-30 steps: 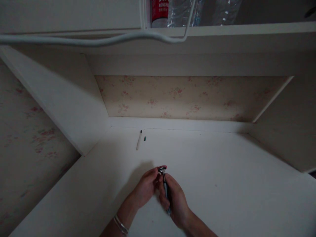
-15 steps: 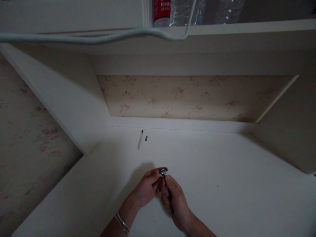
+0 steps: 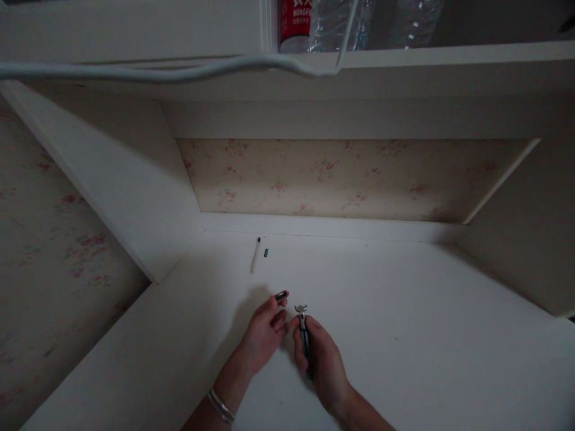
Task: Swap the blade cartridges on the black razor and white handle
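My right hand [image 3: 321, 359] grips the dark handle of a razor [image 3: 303, 335], whose bare metal head end points away from me. My left hand [image 3: 265, 329] pinches a small dark razor head piece [image 3: 281, 296] between its fingertips, a short way left of and beyond the handle's tip. A bracelet sits on my left wrist. Both hands hover low over the white desk [image 3: 404, 335].
A white pen-like stick [image 3: 255, 256] and a tiny green piece [image 3: 266, 253] lie near the desk's back edge. White side panels close in left and right, floral wallpaper [image 3: 350, 176] behind. A shelf above holds bottles [image 3: 294, 24], with a white cable [image 3: 179, 70] along it.
My left hand has pulled the dark head piece off the razor's tip and moved it left and away; the razor's metal end now stands bare.
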The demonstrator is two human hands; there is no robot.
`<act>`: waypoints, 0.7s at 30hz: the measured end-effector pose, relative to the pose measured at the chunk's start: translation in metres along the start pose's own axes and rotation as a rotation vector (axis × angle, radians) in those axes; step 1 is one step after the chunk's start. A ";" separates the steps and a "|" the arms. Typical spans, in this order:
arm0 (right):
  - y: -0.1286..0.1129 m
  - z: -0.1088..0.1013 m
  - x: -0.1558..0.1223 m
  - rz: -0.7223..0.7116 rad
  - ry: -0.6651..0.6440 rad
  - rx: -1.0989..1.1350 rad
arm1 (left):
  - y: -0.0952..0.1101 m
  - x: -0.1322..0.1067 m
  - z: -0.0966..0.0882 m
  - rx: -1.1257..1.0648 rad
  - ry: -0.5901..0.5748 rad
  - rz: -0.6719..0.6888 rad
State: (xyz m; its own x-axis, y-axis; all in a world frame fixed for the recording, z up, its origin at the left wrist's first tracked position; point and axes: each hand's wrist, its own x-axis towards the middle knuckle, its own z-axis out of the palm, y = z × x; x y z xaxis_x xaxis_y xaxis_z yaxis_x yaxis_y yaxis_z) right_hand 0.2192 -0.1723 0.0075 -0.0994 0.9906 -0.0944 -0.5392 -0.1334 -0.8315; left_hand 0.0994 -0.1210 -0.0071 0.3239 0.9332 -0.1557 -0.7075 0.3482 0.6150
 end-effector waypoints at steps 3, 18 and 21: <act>-0.008 -0.009 0.007 -0.045 0.025 -0.130 | 0.002 0.001 0.000 -0.006 -0.019 0.028; -0.046 -0.051 0.085 -0.111 0.208 -1.428 | 0.001 -0.007 0.005 0.236 0.032 0.048; -0.050 -0.053 0.110 -0.071 0.255 -1.574 | 0.001 -0.008 0.006 0.268 0.010 0.048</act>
State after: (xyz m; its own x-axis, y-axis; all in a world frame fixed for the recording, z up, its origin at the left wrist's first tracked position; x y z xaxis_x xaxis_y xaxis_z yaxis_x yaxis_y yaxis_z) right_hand 0.2796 -0.0546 0.0098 0.1102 0.9938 0.0169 0.8415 -0.0843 -0.5336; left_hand 0.0999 -0.1285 0.0000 0.2868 0.9494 -0.1281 -0.5298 0.2686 0.8045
